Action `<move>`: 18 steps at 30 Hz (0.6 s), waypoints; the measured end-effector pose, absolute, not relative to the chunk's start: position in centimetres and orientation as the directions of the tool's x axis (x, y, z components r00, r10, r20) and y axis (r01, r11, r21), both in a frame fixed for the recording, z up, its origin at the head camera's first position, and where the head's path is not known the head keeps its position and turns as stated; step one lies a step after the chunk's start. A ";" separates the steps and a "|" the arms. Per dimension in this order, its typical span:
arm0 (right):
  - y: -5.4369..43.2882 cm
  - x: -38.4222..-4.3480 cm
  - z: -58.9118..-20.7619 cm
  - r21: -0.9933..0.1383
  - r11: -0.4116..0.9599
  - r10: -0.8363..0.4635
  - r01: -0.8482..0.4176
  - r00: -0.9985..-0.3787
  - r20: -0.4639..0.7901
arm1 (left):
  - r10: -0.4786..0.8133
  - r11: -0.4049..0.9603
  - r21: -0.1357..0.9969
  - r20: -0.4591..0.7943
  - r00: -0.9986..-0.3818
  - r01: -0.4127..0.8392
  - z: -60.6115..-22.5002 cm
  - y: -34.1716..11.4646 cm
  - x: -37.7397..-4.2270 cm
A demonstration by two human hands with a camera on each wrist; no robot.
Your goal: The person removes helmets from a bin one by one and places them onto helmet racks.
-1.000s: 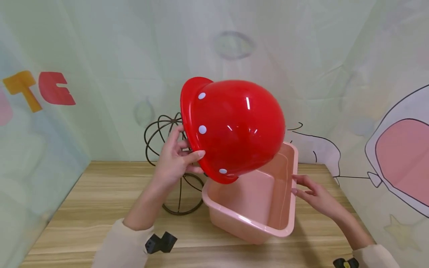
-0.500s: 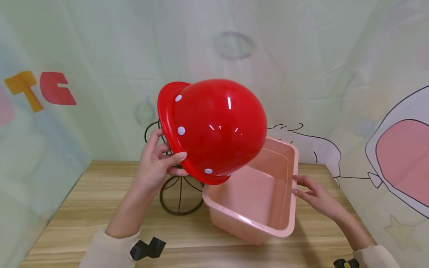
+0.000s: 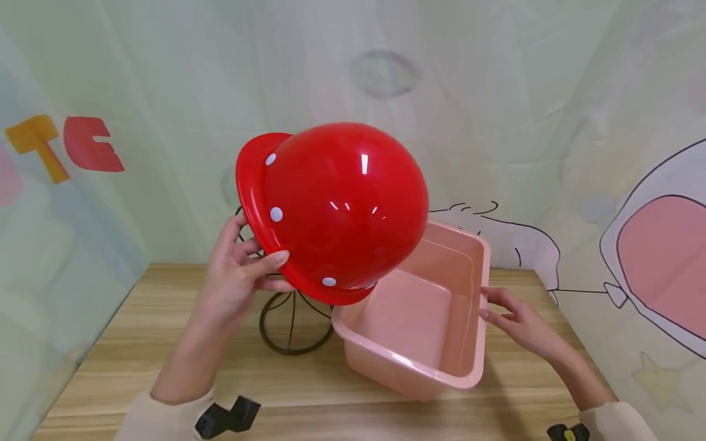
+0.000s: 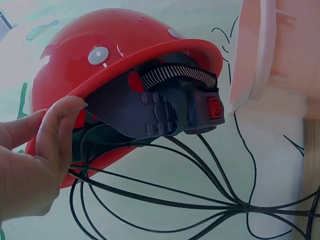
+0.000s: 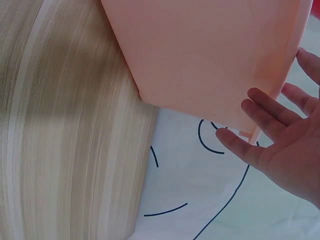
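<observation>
A red hard hat with white round studs is held tilted in the air, its brim to the left. My left hand grips the brim, thumb outside and fingers beneath. The left wrist view shows the hat's dark inner strap and adjuster. Close under its opening are the wires of a black wire stand; whether they reach inside, I cannot tell. My right hand touches the right rim of a pink basin with thumb and fingertips. Its fingers look fairly straight in the right wrist view.
The basin stands on a wood-grain table, right of the wire stand's round base. The hat overlaps the basin's back left corner in the head view. A printed curtain surrounds the table on the back and sides.
My left hand has carried the hard hat leftward, from partly over the basin to in front of the wire stand's top. My right hand and the basin have stayed in place.
</observation>
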State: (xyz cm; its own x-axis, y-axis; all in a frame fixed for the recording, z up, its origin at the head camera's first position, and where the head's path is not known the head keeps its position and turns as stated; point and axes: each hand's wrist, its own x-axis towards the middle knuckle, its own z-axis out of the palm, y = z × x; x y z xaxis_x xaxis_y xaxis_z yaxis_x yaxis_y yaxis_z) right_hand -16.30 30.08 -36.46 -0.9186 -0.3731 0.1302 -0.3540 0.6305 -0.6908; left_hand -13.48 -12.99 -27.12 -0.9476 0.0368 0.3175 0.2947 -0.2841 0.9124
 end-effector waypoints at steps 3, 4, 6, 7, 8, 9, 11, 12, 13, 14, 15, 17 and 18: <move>30.1 -16.4 -36.5 -0.687 0.640 -0.364 -0.345 -0.923 0.124 | 0.034 -0.301 0.910 0.310 -0.950 0.286 -27.2 -13.6 -13.2; 30.2 -16.5 -36.5 -0.686 0.643 -0.362 -0.341 -0.925 0.120 | 0.032 -0.310 0.908 0.306 -0.951 0.282 -27.3 -13.8 -13.2; 30.2 -16.6 -36.5 -0.686 0.646 -0.358 -0.334 -0.927 0.114 | 0.028 -0.322 0.905 0.304 -0.952 0.279 -27.4 -14.2 -13.1; 30.2 -16.6 -36.5 -0.687 0.648 -0.355 -0.329 -0.928 0.110 | 0.026 -0.328 0.903 0.304 -0.952 0.279 -27.5 -14.4 -13.0; 30.2 -16.6 -36.6 -0.687 0.650 -0.352 -0.325 -0.930 0.107 | 0.024 -0.337 0.900 0.302 -0.953 0.276 -27.6 -14.6 -13.0; 30.2 -16.7 -36.6 -0.687 0.650 -0.354 -0.325 -0.929 0.106 | 0.021 -0.345 0.898 0.299 -0.954 0.274 -27.7 -14.8 -13.0; 30.2 -16.7 -36.6 -0.684 0.653 -0.356 -0.327 -0.929 0.104 | 0.015 -0.360 0.893 0.295 -0.956 0.270 -27.9 -15.1 -12.9; 30.2 -16.7 -36.6 -0.682 0.655 -0.355 -0.327 -0.929 0.104 | 0.012 -0.367 0.891 0.293 -0.956 0.268 -28.0 -15.2 -12.8; 30.3 -16.7 -36.6 -0.679 0.657 -0.355 -0.326 -0.929 0.103 | 0.009 -0.372 0.889 0.291 -0.957 0.267 -28.0 -15.3 -12.8; 30.3 -16.7 -36.6 -0.677 0.659 -0.353 -0.327 -0.930 0.106 | 0.007 -0.379 0.887 0.289 -0.957 0.265 -28.1 -15.5 -12.7; 30.3 -16.7 -36.6 -0.676 0.660 -0.352 -0.327 -0.930 0.106 | 0.004 -0.385 0.884 0.289 -0.957 0.265 -28.2 -15.6 -12.6; 30.3 -16.7 -36.6 -0.673 0.661 -0.354 -0.330 -0.929 0.108 | 0.001 -0.392 0.880 0.292 -0.956 0.268 -28.3 -15.8 -12.4; 30.3 -16.7 -36.7 -0.674 0.661 -0.353 -0.329 -0.929 0.107 | 0.001 -0.397 0.878 0.294 -0.956 0.269 -28.4 -15.9 -12.3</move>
